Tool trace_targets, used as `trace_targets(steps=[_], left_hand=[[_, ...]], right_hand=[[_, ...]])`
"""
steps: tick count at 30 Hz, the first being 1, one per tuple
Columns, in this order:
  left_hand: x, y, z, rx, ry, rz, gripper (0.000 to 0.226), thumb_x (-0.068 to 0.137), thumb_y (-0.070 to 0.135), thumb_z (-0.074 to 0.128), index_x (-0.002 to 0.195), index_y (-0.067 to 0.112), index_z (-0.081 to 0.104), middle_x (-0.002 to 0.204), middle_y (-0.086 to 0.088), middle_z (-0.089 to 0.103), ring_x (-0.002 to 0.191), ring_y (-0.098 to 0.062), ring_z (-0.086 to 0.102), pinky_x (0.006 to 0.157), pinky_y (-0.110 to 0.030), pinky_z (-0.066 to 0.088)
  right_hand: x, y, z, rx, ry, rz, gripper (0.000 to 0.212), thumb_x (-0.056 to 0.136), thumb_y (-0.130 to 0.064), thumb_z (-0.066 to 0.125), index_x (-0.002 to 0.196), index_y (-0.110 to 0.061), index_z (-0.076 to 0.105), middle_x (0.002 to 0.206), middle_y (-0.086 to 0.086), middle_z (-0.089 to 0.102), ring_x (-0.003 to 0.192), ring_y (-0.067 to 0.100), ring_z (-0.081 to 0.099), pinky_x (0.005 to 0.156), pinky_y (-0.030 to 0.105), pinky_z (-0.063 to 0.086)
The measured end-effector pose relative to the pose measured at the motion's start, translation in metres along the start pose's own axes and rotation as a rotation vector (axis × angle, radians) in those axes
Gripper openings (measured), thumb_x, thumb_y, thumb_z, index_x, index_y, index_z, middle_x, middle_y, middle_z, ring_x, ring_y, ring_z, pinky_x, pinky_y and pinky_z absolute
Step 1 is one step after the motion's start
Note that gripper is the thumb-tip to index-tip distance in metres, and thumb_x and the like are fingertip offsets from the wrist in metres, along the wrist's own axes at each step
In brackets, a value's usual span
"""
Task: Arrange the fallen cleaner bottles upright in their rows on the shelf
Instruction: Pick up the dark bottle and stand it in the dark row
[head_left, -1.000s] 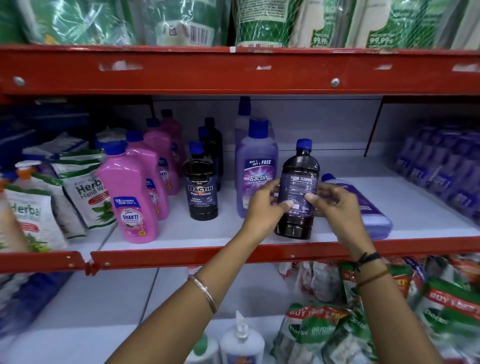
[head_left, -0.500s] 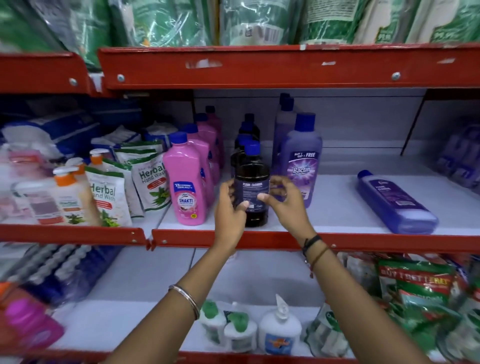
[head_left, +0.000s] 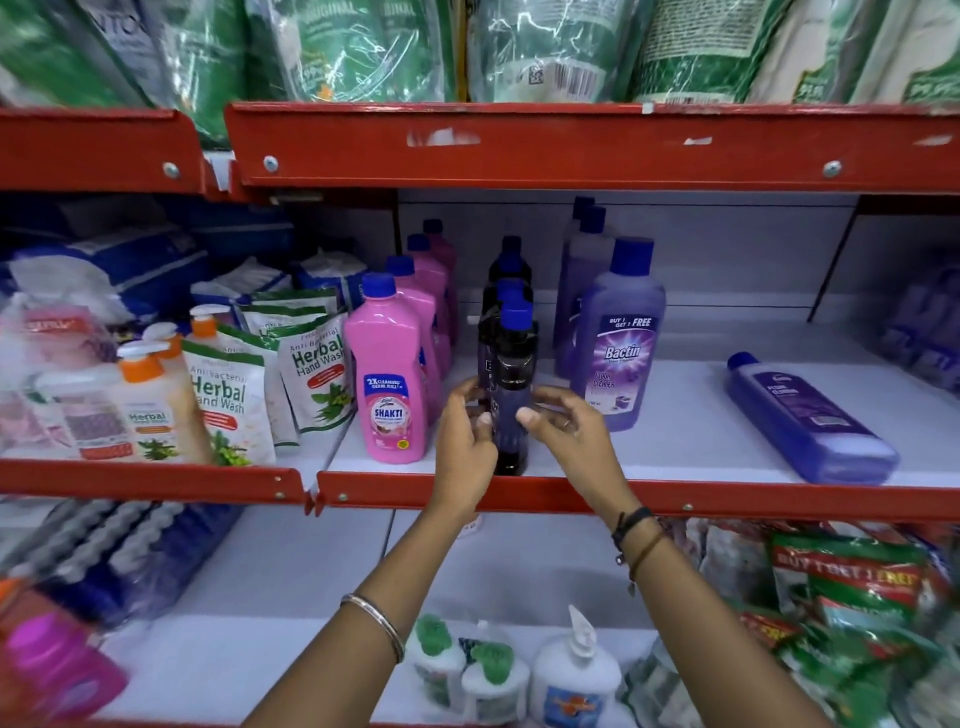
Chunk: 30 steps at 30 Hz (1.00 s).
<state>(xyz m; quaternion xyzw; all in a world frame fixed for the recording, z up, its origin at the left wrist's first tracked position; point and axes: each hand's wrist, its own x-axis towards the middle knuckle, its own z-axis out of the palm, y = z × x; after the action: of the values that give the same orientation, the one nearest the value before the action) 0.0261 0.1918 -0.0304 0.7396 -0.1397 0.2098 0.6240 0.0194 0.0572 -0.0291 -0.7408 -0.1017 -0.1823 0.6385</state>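
Observation:
A dark floor cleaner bottle (head_left: 511, 384) with a blue cap stands upright at the front of the dark row, near the shelf's red front lip (head_left: 727, 501). My left hand (head_left: 465, 447) and my right hand (head_left: 569, 434) hold it from either side with the fingertips. Pink Shakti bottles (head_left: 387, 384) form an upright row to its left. Purple Bactin bottles (head_left: 618, 343) stand in a row to its right. Further right, one purple cleaner bottle (head_left: 805, 421) lies flat on its side on the white shelf, cap toward the back.
Herbal hand wash pouches (head_left: 228, 400) and pump bottles (head_left: 145, 400) fill the shelf section at left. Green packs crowd the shelf above. Below are white pump bottles (head_left: 574, 675) and green-red pouches (head_left: 852, 587). More purple bottles (head_left: 930, 322) stand blurred at the far right.
Both hands have carried the dark bottle leftward from beside the fallen purple bottle and set it at the front of the dark row. The camera has panned left.

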Motion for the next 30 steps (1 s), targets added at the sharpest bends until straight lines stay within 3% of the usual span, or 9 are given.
trace_targets(steps=[6, 8, 10, 11, 15, 19, 23, 27, 30], left_hand=[[0.000, 0.001, -0.001, 0.030, -0.148, -0.080, 0.056, 0.094, 0.001, 0.038, 0.143, 0.021, 0.022, 0.125, 0.007, 0.049, 0.112, -0.006, 0.049, 0.085, 0.003, 0.035], [0.001, -0.005, -0.002, 0.056, -0.112, -0.089, 0.059, 0.090, 0.008, 0.046, 0.143, 0.023, 0.022, 0.136, -0.001, 0.048, 0.123, -0.016, 0.048, 0.105, -0.020, 0.039], [0.001, -0.008, -0.002, 0.098, -0.060, -0.096, 0.062, 0.083, 0.016, 0.053, 0.139, 0.023, 0.026, 0.135, -0.005, 0.046, 0.126, -0.024, 0.047, 0.108, -0.044, 0.040], [0.000, -0.008, -0.001, 0.122, -0.035, -0.099, 0.062, 0.082, 0.016, 0.057, 0.137, 0.020, 0.029, 0.131, -0.003, 0.045, 0.124, -0.026, 0.048, 0.106, -0.046, 0.041], [-0.001, -0.001, 0.003, 0.210, 0.041, -0.083, 0.054, 0.082, 0.008, 0.061, 0.131, 0.013, 0.037, 0.118, -0.003, 0.039, 0.118, -0.024, 0.044, 0.098, -0.026, 0.034], [-0.008, 0.000, 0.009, 0.253, 0.105, -0.025, 0.053, 0.081, 0.006, 0.059, 0.128, 0.010, 0.035, 0.123, -0.011, 0.037, 0.119, -0.025, 0.040, 0.100, -0.029, 0.034], [-0.028, 0.012, 0.032, 0.198, 0.277, 0.218, 0.045, 0.081, 0.005, 0.055, 0.123, 0.011, 0.040, 0.127, -0.005, 0.033, 0.122, -0.016, 0.036, 0.104, -0.022, 0.031], [-0.041, 0.030, 0.082, 0.125, 0.167, 0.410, 0.034, 0.081, 0.000, 0.053, 0.114, 0.008, 0.048, 0.122, -0.003, 0.039, 0.120, -0.017, 0.040, 0.106, -0.025, 0.033], [-0.041, 0.048, 0.126, 0.063, -0.007, 0.404, 0.031, 0.082, 0.001, 0.049, 0.113, 0.008, 0.049, 0.116, 0.000, 0.044, 0.115, -0.019, 0.045, 0.103, -0.024, 0.034]], right_hand=[[0.009, -0.002, -0.002, -0.108, -0.091, 0.016, 0.041, 0.079, -0.030, 0.071, 0.116, -0.018, 0.058, 0.115, -0.002, 0.066, 0.104, 0.008, 0.063, 0.087, 0.018, 0.049], [0.013, -0.001, -0.004, -0.095, -0.091, 0.014, 0.033, 0.083, -0.026, 0.067, 0.114, -0.018, 0.057, 0.115, 0.001, 0.066, 0.108, 0.015, 0.062, 0.093, 0.030, 0.051], [0.015, 0.000, -0.004, -0.075, -0.096, 0.020, 0.025, 0.089, -0.021, 0.061, 0.113, -0.018, 0.056, 0.113, 0.004, 0.067, 0.109, 0.018, 0.063, 0.096, 0.040, 0.051], [0.016, 0.000, -0.003, -0.073, -0.096, 0.014, 0.022, 0.090, -0.019, 0.058, 0.113, -0.018, 0.056, 0.112, 0.004, 0.067, 0.109, 0.019, 0.063, 0.097, 0.043, 0.051], [0.017, -0.003, 0.001, -0.085, -0.076, -0.010, 0.023, 0.093, -0.021, 0.053, 0.115, -0.025, 0.060, 0.110, 0.002, 0.069, 0.106, 0.020, 0.065, 0.096, 0.046, 0.051], [0.011, -0.004, 0.000, -0.086, -0.024, 0.017, 0.027, 0.092, -0.022, 0.056, 0.118, -0.019, 0.060, 0.110, 0.000, 0.067, 0.106, 0.017, 0.063, 0.098, 0.045, 0.050], [-0.004, -0.005, -0.032, -0.113, 0.066, 0.023, 0.031, 0.089, -0.028, 0.059, 0.118, -0.014, 0.060, 0.113, 0.003, 0.066, 0.105, 0.018, 0.063, 0.096, 0.045, 0.051], [-0.011, -0.003, -0.099, -0.175, 0.266, 0.011, 0.021, 0.084, -0.031, 0.059, 0.102, -0.022, 0.063, 0.101, 0.008, 0.072, 0.092, 0.026, 0.068, 0.084, 0.049, 0.055], [-0.008, 0.000, -0.159, -0.317, 0.410, 0.034, 0.020, 0.083, -0.025, 0.060, 0.101, -0.017, 0.065, 0.097, 0.010, 0.072, 0.088, 0.024, 0.067, 0.085, 0.047, 0.055]])
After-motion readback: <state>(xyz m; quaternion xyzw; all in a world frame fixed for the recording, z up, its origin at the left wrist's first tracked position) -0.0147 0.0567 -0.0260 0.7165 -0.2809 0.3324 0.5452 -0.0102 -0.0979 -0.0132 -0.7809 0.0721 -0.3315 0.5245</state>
